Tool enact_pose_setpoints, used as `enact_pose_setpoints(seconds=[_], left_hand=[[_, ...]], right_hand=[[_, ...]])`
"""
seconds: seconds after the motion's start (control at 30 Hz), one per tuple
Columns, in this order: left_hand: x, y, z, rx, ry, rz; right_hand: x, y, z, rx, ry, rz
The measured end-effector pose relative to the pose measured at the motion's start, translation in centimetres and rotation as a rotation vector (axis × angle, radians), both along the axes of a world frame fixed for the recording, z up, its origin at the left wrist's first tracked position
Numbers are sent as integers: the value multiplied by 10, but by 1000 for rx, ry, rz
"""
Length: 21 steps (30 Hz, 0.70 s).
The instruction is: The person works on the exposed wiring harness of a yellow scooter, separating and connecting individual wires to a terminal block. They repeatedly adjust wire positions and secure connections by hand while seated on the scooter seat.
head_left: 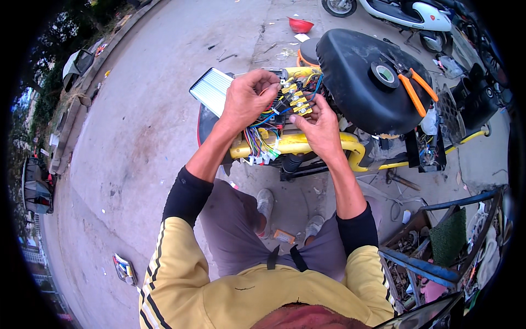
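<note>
A yellow terminal block [296, 100] with metal screws sits over the open frame of a yellow electric scooter [350, 143]. My right hand [322, 129] grips its lower right end between thumb and fingers. At its upper left, my left hand [247, 100] is closed in a pinch on a thin wire [265, 91]; the very tip of the wire is hard to make out. Blue and black wires run to the block. Below my left hand hangs a bundle of coloured wires [257, 143] with white connectors. A silver finned metal box [212, 90] lies left of my left hand.
On the black scooter seat [350, 77] rest a roll of black tape [384, 75] and orange-handled pliers [415, 90]. A hammer [402, 180] lies on the ground at right, near a blue-edged metal bin of scraps [419, 267]. A red bowl [300, 25] and loose tools lie beyond the scooter.
</note>
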<state>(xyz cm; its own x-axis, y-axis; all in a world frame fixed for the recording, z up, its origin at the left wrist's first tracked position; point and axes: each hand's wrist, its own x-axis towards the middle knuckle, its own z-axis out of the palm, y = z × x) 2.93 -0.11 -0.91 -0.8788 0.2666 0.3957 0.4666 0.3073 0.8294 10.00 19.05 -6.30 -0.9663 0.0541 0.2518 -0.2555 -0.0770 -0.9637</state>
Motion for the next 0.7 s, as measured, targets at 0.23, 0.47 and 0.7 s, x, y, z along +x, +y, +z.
enact_pose_setpoints(seconds=[0.23,0.47,0.7], left_hand=[[0,1,-4,-123,56,62],[-2,3,-7,-133,77,59],[0,2,-5,-149,119,42]], right_hand=[[-2,-1,-6,-28,3,1],[-1,0,-4,-23,-1,11],[-1,0,-3,-30,-5,15]])
